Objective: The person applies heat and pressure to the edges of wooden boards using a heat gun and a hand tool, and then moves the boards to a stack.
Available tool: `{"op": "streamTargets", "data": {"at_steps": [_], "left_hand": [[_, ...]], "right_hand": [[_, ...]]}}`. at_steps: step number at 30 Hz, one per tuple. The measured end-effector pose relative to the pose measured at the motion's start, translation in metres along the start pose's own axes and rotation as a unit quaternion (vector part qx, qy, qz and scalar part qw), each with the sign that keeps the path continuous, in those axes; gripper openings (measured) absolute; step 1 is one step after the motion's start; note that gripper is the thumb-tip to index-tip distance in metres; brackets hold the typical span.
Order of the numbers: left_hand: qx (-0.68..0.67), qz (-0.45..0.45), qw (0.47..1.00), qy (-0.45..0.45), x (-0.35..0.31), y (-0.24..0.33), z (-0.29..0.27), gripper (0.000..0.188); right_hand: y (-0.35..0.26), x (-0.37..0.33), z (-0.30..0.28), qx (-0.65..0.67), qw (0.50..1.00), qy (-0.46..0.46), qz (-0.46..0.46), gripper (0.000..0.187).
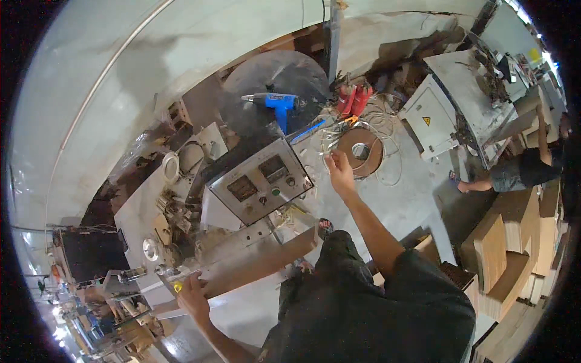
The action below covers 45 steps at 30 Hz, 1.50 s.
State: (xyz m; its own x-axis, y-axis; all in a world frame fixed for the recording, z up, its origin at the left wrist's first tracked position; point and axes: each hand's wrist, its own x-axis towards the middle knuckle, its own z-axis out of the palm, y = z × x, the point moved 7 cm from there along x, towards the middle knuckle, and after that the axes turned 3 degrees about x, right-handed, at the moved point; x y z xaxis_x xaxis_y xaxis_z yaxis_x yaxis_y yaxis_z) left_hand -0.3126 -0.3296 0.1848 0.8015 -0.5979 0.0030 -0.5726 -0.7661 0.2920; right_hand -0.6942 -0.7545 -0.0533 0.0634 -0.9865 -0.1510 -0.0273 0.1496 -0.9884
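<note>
Over the near left end of a long brown board or strip point(260, 266), my left hand point(192, 297) has its fingers curled. A small yellow piece point(177, 286) shows at its fingertips; what it grips is not clear. My right hand point(341, 172) is raised at the middle, fingers bent together as in a pinch, and anything in them is too small to make out. Behind it on the floor is a brown ring-shaped roll point(375, 160). A metal control box point(254, 209) with two dark displays, knobs and a green button stands between my hands.
A blue heat gun point(279, 104) lies on a dark round top point(242, 75). Beyond are red bottle-like objects point(354, 100), loose cables point(392, 136) and a grey electrical cabinet point(430, 118). At right are stacked boards point(490, 254) and another person point(514, 172).
</note>
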Motion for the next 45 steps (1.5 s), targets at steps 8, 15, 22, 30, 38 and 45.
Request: {"op": "streamTargets", "data": {"at_steps": [8, 15, 22, 30, 38, 45], "left_hand": [[-0.179, -0.021, 0.984, 0.013, 0.011, -0.007, 0.010, 0.034], [-0.069, -0.043, 0.996, 0.039, 0.025, -0.003, 0.009, 0.033], [-0.054, -0.030, 0.996, 0.059, 0.016, 0.003, -0.002, 0.033], [-0.129, -0.063, 0.989, 0.028, 0.034, 0.040, 0.001, 0.027], [-0.067, -0.001, 0.997, 0.031, 0.034, 0.008, 0.008, 0.024], [0.031, 0.126, 0.988, 0.083, 0.039, 0.023, -0.002, 0.031]], "right_hand": [[0.042, 0.158, 0.106, -0.266, 0.950, 0.100, -0.132, 0.056], [0.080, 0.232, 0.183, -0.346, 0.929, 0.089, -0.099, 0.080], [0.098, 0.254, 0.202, -0.356, 0.930, -0.015, 0.093, 0.098], [0.104, 0.297, 0.176, 0.215, 0.910, -0.074, 0.347, 0.025], [0.079, 0.173, 0.031, 0.310, 0.927, -0.109, 0.180, 0.075], [0.036, 0.059, -0.109, 0.337, 0.933, -0.010, 0.126, 0.041]]}}
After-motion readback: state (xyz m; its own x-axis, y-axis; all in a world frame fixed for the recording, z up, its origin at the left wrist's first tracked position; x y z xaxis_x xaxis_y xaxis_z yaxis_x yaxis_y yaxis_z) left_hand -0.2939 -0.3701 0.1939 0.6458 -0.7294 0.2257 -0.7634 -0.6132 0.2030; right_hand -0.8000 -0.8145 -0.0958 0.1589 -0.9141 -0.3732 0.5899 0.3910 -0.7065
